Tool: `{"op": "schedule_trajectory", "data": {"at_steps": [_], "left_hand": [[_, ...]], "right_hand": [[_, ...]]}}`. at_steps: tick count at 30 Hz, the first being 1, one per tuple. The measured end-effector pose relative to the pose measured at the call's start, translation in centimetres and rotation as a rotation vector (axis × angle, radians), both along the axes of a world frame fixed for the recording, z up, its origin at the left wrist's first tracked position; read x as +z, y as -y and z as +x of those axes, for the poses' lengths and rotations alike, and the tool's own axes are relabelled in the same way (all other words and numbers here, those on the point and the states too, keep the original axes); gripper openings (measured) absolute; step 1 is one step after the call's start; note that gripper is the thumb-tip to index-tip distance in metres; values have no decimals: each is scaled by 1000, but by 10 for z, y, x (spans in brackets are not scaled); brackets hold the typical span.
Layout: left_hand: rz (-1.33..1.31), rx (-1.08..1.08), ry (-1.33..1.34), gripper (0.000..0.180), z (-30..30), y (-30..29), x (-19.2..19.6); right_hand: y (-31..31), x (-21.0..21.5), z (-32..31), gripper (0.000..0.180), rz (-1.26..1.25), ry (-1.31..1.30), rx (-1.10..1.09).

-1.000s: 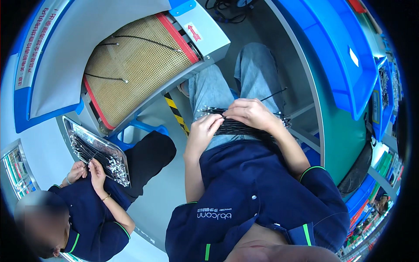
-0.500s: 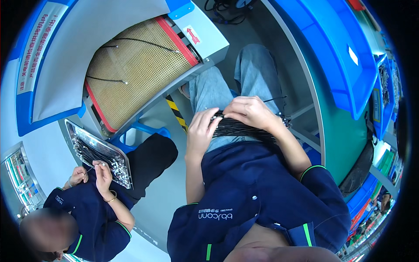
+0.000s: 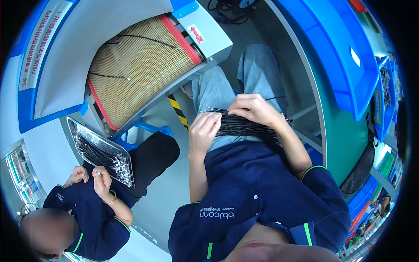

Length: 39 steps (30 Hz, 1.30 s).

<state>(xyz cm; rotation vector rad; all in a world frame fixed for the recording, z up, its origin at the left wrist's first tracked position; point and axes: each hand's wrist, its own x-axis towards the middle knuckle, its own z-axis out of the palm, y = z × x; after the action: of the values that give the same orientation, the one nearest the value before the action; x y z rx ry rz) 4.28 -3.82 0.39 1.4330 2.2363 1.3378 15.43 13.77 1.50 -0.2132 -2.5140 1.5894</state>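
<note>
A bundle of thin black cables (image 3: 248, 126) with small metal ends lies across my lap. Over its left end, my left hand (image 3: 204, 132) is closed, thumb and fingertips pinched together at a cable end. Just to the right, my right hand (image 3: 254, 109) pinches a black cable, and a length of black cable (image 3: 275, 98) sticks out beyond that hand. The fingertips of both hands are close together but apart. Exactly what sits between the left fingertips is too small to make out.
Ahead on the left, a machine with a mesh conveyor belt (image 3: 139, 74) carries several black cables. A co-worker at left handles a cable over a metal tray (image 3: 126, 153) of cables. Blue bins (image 3: 349, 83) stand at right beside a green tabletop (image 3: 345, 144).
My left fingertips have drawn closer together and dropped slightly toward me. My right hand has shifted a little to the right, widening the gap. The co-worker's hands have moved slightly.
</note>
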Motion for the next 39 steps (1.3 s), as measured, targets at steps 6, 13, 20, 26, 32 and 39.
{"op": "schedule_trajectory", "data": {"at_steps": [6,13,20,26,32,39], "left_hand": [[-15,-19,-11,13,-7,3,3],[-199,209,20,9,-40,46,-5],[-229,299,10,7,-49,68,-11],[-232,288,58,7,-53,71,-14],[-238,311,74,7,-53,81,-8],[-244,302,88,7,-54,80,-6]], "right_hand": [[0,4,-3,12,11,28,28],[-50,11,27,13,246,208,-56],[-58,22,34,12,210,172,-176],[-53,20,33,13,330,-35,-189],[-56,21,36,13,268,-62,-153],[-58,15,43,18,356,-174,-150]]}}
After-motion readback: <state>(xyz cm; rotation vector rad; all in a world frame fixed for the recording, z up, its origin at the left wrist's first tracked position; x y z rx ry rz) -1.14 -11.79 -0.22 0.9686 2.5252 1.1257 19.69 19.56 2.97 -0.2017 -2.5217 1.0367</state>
